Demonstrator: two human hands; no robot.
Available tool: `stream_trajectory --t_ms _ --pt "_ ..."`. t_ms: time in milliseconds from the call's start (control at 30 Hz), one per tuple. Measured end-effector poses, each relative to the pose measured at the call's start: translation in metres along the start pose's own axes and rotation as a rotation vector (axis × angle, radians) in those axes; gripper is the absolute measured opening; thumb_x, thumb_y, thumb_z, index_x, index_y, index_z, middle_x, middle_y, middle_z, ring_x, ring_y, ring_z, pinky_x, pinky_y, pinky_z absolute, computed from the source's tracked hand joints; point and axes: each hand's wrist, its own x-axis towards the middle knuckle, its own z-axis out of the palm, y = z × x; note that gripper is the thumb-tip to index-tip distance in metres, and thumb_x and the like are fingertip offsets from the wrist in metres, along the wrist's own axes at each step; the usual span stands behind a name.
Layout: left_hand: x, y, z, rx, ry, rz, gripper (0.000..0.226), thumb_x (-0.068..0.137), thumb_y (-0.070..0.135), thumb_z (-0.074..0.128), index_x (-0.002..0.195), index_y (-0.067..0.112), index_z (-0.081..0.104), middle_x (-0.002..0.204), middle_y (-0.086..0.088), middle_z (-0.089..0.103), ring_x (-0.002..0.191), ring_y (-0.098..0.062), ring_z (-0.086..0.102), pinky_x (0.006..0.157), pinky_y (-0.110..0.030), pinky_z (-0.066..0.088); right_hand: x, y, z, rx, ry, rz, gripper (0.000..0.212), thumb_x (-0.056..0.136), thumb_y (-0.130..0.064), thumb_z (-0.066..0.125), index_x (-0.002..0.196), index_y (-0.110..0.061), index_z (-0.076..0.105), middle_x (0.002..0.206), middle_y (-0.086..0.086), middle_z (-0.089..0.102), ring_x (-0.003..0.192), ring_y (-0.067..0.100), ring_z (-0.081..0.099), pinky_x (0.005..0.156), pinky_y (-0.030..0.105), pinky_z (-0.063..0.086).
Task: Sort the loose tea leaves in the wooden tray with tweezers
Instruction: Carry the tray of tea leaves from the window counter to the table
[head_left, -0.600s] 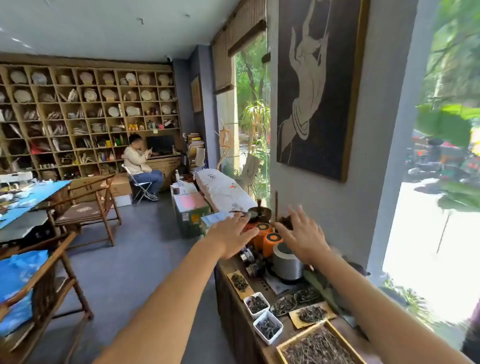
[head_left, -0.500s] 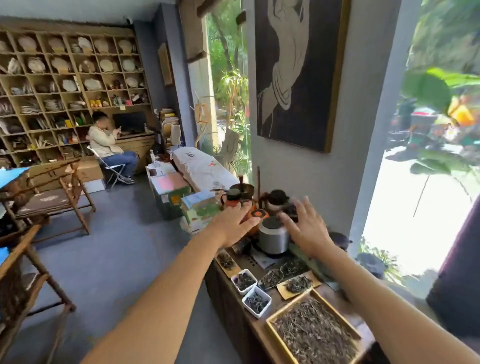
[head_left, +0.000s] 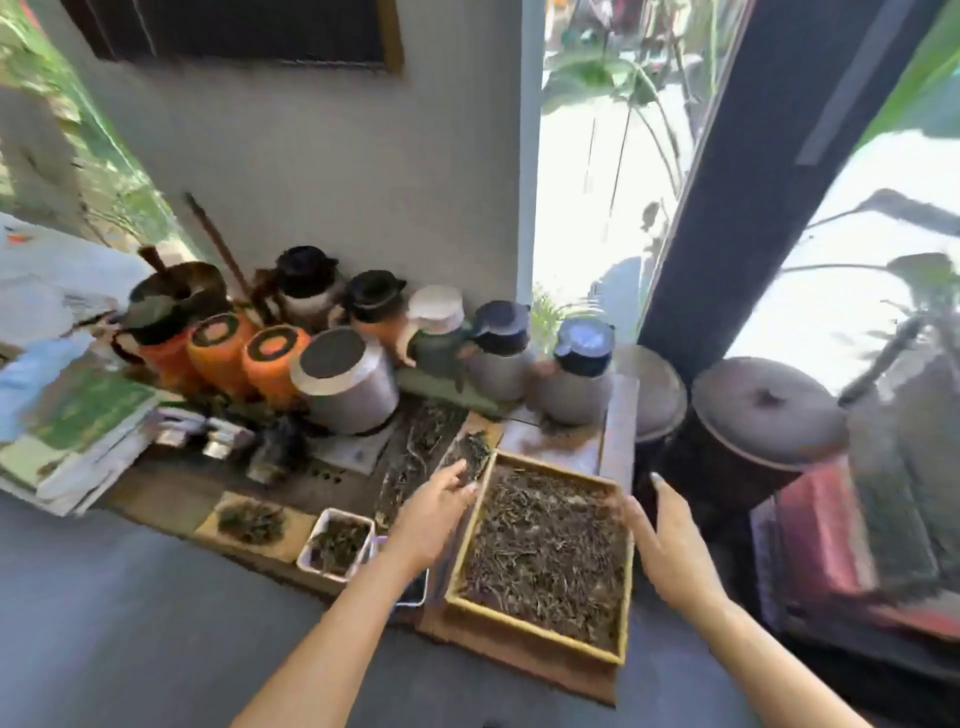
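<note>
A wooden tray (head_left: 467, 540) with a pale rim lies on the low table, filled with loose brown tea leaves (head_left: 545, 551). My left hand (head_left: 434, 519) hovers at the tray's left rim, fingers spread and holding nothing. My right hand (head_left: 660, 540) hangs over the tray's right rim, fingers apart and empty. No tweezers are visible in this view.
A white dish (head_left: 337, 540) and a paper sheet (head_left: 252, 525) with sorted leaves lie left of the tray. Orange canisters (head_left: 270, 358), a grey tin (head_left: 345, 384) and lidded jars (head_left: 501, 343) line the wall. Dark drums (head_left: 763, 431) stand right. Stacked papers (head_left: 78, 431) lie left.
The view has swung down and right from the room onto the table. Both hands have dropped from near the canisters to either side of the wooden tray.
</note>
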Motion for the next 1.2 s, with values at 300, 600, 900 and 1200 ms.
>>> stream_trajectory --t_ms 300,600,900,1200 --pt "0.064 -0.079 0.057 0.110 0.065 -0.031 0.042 0.095 0.044 0.050 0.122 0.012 0.055 0.106 -0.001 0.061 0.095 -0.015 0.056 0.077 -0.027 0.039 0.001 0.095 0.103 0.071 -0.003 0.311 0.082 0.088 -0.059 0.030 0.147 -0.003 0.021 0.152 0.016 0.027 0.142 0.025 0.021 0.114 0.036 0.018" --pt "0.062 -0.096 0.097 0.167 0.079 -0.092 0.049 0.097 0.043 0.046 0.134 0.011 0.048 0.131 -0.012 0.048 0.121 -0.030 0.046 0.098 -0.037 0.035 -0.017 0.112 0.134 0.295 0.003 0.415 0.033 0.097 -0.050 0.030 0.122 -0.033 0.044 0.109 -0.013 0.056 0.106 0.013 0.053 0.084 0.031 0.038" --pt "0.058 -0.097 0.113 0.072 0.005 -0.164 0.055 0.099 0.042 0.041 0.150 0.025 0.029 0.145 -0.009 0.031 0.133 -0.029 0.026 0.111 -0.040 0.020 -0.022 0.116 0.129 0.294 0.125 0.431 0.023 0.101 -0.034 0.030 0.112 -0.032 0.050 0.090 -0.021 0.057 0.084 -0.005 0.054 0.072 0.026 0.038" --pt "0.049 -0.074 0.112 -0.061 -0.025 -0.046 0.048 0.099 0.035 0.047 0.144 0.022 0.042 0.139 -0.002 0.038 0.130 -0.017 0.035 0.108 -0.030 0.026 -0.035 0.118 0.101 0.256 0.161 0.393 0.021 0.101 -0.033 0.030 0.101 -0.031 0.050 0.085 -0.009 0.059 0.079 0.003 0.054 0.067 0.030 0.040"
